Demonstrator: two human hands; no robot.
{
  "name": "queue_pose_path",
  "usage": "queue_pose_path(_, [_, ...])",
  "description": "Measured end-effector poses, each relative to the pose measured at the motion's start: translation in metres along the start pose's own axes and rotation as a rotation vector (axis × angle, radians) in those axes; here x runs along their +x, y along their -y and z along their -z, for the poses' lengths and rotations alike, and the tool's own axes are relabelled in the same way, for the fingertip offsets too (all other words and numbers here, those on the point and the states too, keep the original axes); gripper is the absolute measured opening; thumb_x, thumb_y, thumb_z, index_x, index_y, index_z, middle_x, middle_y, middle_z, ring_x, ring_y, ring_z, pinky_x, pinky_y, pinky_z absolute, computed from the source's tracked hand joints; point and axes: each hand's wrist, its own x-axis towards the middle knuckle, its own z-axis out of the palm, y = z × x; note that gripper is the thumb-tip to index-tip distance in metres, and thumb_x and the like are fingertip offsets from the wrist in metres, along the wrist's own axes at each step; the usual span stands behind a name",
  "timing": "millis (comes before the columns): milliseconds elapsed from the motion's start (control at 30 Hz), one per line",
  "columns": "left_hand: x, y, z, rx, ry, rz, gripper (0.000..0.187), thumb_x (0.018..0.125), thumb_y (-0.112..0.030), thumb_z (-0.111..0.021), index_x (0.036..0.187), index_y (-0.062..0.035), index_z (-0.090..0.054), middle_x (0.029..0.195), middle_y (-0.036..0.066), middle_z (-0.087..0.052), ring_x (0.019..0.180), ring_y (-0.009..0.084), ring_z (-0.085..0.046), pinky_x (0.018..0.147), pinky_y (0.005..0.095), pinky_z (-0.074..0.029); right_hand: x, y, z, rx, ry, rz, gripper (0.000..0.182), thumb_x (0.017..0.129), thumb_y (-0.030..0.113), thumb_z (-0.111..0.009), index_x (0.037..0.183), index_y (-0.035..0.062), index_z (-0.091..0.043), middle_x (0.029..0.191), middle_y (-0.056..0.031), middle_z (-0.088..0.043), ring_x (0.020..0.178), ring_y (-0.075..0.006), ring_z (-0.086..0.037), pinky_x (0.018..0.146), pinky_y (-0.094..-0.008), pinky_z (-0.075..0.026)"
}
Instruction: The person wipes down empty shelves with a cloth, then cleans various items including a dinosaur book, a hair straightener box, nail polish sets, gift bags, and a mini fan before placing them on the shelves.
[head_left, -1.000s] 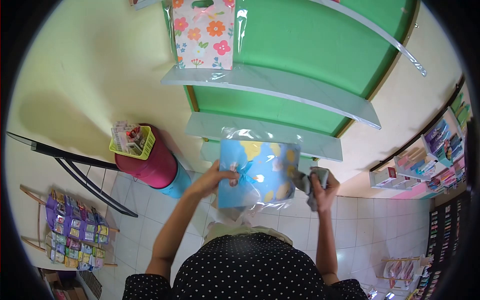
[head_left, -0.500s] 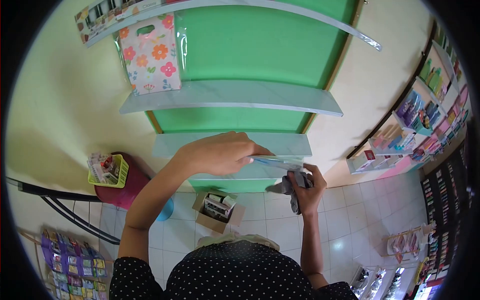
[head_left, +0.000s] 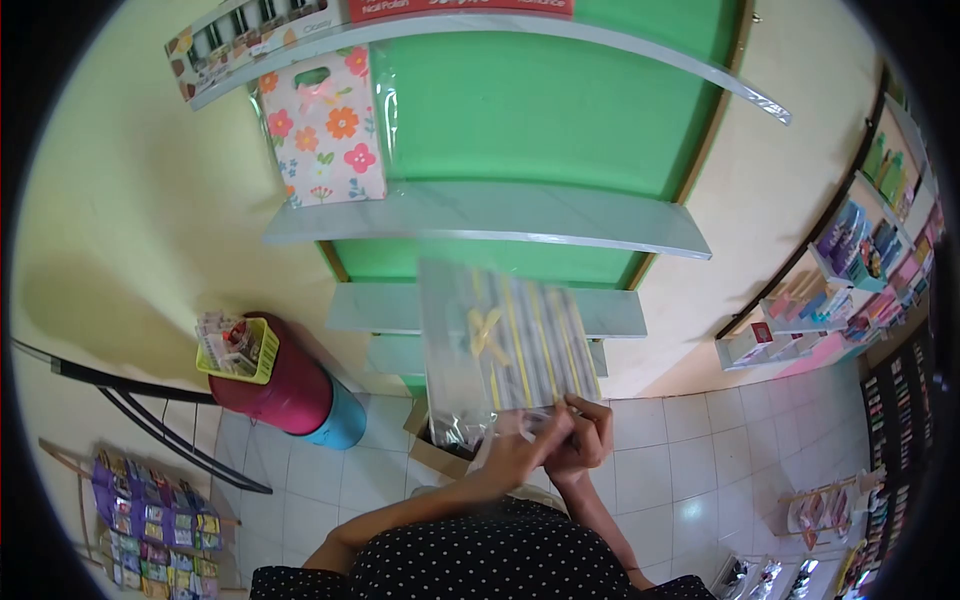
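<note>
A flat package with grey, white and yellow stripes and a yellow bow (head_left: pixel 515 345), in clear plastic, is held upright in front of the shelves. My right hand (head_left: pixel 582 440) pinches its lower right edge. My left hand (head_left: pixel 520 450) is close beside it at the bottom edge, fingers bent and blurred; what it grips is too smeared to tell. The grey cloth seen before does not show clearly. A floral gift bag (head_left: pixel 325 130) in clear plastic stands at the left of the middle shelf (head_left: pixel 490 215).
Nail polish boxes (head_left: pixel 250 40) sit on the top shelf. At the left, a yellow basket (head_left: pixel 238 350) rests on a maroon bin (head_left: pixel 280 390) beside a blue bin (head_left: pixel 345 415). A cardboard box (head_left: pixel 437 457) is on the floor. Stocked shelves (head_left: pixel 780 335) line the right.
The package has turned from edge-on to show its striped face. Both hands have come together lower down at its bottom edge. The view has shifted slightly.
</note>
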Motion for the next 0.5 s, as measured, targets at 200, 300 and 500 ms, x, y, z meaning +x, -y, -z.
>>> queue_pose_path(200, [0.02,0.035,0.034,-0.172,-0.413,-0.103,0.04,0.08,-0.029,-0.053,0.103,0.0026,-0.047,0.096,0.009,-0.05,0.086,0.0142,-0.048,0.078,0.0272,-0.037,0.014,0.007,0.024,0.246,0.453,-0.379,0.028,0.056,0.001,-0.067,0.083,0.005,-0.063,0.093,-0.01,-0.057,0.065,-0.0131,-0.058,0.056,-0.024,-0.048])
queue_pose_path(300, [0.027,0.001,0.06,-0.246,-0.196,-0.02,0.033,0.081,-0.02,-0.051,0.105,0.0019,-0.047,0.1,0.008,-0.05,0.089,0.0135,-0.048,0.078,0.0269,-0.038,0.034,-0.009,0.05,0.187,0.444,-0.56,0.034,0.06,0.004,-0.069,0.092,0.0032,-0.059,0.099,-0.0133,-0.055,0.077,-0.0158,-0.057,0.056,-0.0227,-0.046])
queue_pose_path(500, [0.098,-0.059,0.064,-0.191,0.268,-0.268,0.037,0.08,-0.018,-0.054,0.109,0.0013,-0.042,0.094,0.007,-0.052,0.087,0.0119,-0.049,0.077,0.0255,-0.04,0.102,-0.068,0.067,-0.067,0.137,-0.293,0.045,0.065,0.003,-0.065,0.106,-0.002,-0.049,0.098,-0.0128,-0.056,0.079,-0.0152,-0.055,0.065,-0.0225,-0.045])
